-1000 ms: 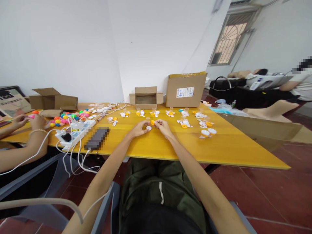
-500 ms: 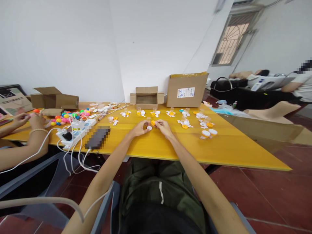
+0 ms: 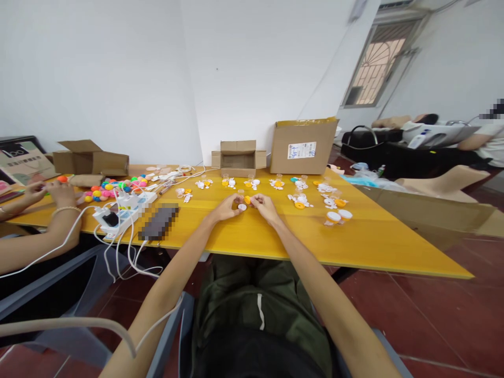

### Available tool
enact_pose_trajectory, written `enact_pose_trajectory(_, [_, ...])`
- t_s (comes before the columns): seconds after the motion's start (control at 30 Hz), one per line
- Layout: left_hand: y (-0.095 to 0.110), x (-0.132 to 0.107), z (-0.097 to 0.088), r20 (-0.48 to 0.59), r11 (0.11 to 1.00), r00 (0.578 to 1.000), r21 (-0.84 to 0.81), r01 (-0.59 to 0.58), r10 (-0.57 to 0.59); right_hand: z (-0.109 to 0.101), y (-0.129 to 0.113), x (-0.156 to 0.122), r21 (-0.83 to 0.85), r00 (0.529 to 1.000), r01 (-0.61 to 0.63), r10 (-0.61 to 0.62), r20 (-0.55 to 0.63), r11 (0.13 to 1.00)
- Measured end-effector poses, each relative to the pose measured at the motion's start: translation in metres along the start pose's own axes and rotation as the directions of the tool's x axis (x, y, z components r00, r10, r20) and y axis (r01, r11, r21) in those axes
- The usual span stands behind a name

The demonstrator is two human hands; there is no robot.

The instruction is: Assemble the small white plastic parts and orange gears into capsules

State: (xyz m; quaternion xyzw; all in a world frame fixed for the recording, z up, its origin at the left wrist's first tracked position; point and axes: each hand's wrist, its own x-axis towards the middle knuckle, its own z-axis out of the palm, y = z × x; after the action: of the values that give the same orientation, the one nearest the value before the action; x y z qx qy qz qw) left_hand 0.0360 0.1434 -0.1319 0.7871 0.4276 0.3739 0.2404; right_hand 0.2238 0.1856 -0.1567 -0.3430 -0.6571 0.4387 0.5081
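Note:
Both my hands rest on the yellow table [image 3: 370,241] near its middle. My left hand [image 3: 226,208] is closed in a pinch beside a small white cap [image 3: 241,207] lying on the table. My right hand [image 3: 263,205] is pinched on a small orange piece [image 3: 247,199]. The two hands almost touch. Beyond them lie several small white and orange parts [image 3: 275,183] in little groups, with white and orange caps [image 3: 337,214] to the right.
Two cardboard boxes [image 3: 237,157] [image 3: 302,146] stand at the table's far edge, another box [image 3: 91,158] at the left. A power strip [image 3: 122,207] with cables, a dark flat item [image 3: 159,222] and coloured balls [image 3: 114,187] lie left. Another person's hands [image 3: 47,191] work there.
Only the camera has shifted slightly. My hands stay together at the same spot on the table.

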Motion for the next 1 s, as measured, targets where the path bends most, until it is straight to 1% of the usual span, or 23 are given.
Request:
enact_pose_trajectory(0.33, [0.000,0.001,0.001,0.000,1.000,1.000,0.015,0.002,-0.002,0.000,0.003,0.000,0.020,1.000,0.002,-0.002,-0.017,1.000])
enact_pose_trajectory(0.53, [-0.002,0.001,0.001,0.002,1.000,1.000,0.021,0.003,-0.003,0.000,0.005,0.001,0.005,1.000,0.007,-0.007,-0.003,1.000])
enact_pose_trajectory(0.7, [-0.003,0.000,0.001,-0.002,1.000,1.000,0.010,0.006,-0.006,0.000,0.002,0.000,-0.002,1.000,0.013,-0.013,-0.002,1.000])
enact_pose_trajectory(1.0, [0.001,0.001,-0.001,-0.005,1.000,1.000,0.003,0.018,-0.018,0.002,-0.007,-0.003,-0.067,0.999,0.052,-0.052,0.006,0.996])
